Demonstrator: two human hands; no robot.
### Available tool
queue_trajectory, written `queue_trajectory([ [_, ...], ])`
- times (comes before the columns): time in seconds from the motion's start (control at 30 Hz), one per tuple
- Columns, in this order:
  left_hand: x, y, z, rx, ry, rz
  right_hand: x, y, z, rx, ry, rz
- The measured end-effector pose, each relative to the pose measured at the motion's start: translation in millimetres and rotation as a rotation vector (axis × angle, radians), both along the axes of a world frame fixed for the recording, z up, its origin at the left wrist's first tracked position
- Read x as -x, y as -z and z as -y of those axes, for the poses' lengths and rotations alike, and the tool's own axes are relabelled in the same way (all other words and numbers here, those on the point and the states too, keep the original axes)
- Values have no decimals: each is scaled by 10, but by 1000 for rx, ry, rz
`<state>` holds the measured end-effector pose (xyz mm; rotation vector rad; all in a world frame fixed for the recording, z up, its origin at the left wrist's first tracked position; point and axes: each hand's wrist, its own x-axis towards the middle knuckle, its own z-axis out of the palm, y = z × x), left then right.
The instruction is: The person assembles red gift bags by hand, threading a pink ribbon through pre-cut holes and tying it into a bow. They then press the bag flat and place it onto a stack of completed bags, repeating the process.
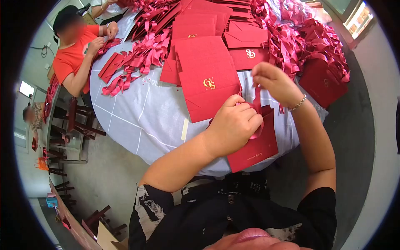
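- Flat red paper bag (263,145) with small white print: it lies at the table's near edge, directly beneath and just to the right of your left hand, partly covered by it.
- Shiny dark-pink ribbon (257,98): it loops out below your left fist, over the bag, and a strip rises toward your right palm.
- Your left hand (235,123): fingers curled tightly into a fist, closed on the ribbon.
- Your right hand (273,83): raised above and right of the left one, fingers bent; you cannot tell here whether they pinch the strip. A beaded bracelet (298,103) circles the wrist.
- Overlapping stack of red paper bags (200,64): just beyond your left hand, the top one stamped with a gold emblem (209,84).
- Tangled heap of pink ribbons (289,48): beyond your right hand.
- Grey tablecloth with white lines (125,118): under everything, spreading left of your grip.
- Co-worker in an orange-red shirt (70,62): seated far to the left beyond your grip, both hands raised near more ribbon.
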<state>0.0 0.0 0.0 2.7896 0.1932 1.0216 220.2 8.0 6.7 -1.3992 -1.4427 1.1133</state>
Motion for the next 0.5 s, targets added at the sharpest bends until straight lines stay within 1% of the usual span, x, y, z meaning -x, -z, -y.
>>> queue_trajectory([
  [0.07, 16, 14, 15, -8, -10, -6, 281, -263, 89, 289, -1, 84],
  [0.1, 6, -8, 16, -11, -4, -14, 329, -314, 58, 286, 3, 75],
  [0.17, 13, -62, 66, -62, -3, 2, 367, -354, 8, 292, -98, 329],
  [0.2, 18, -80, 89, -63, 5, -2, 384, -264, -33, 163, -164, 248],
  [0.27, 28, -103, 129, -125, 35, 32, 331, -215, -44, 123, -247, 338],
  [0.3, 32, -98, 122, -147, 53, 46, 335, -193, -39, 170, -281, 102],
  [0.33, 36, -108, 121, -148, 59, 47, 321, -161, -48, 169, -275, 102],
  [0.4, 47, -137, 129, -78, 74, 34, 317, -123, -65, 126, -258, 202],
  [0.43, 40, -110, 124, -75, 76, 35, 325, -138, -62, 130, -256, 202],
  [0.5, 26, -40, 113, 183, 97, 40, 355, -179, -43, -22, -101, 390],
])
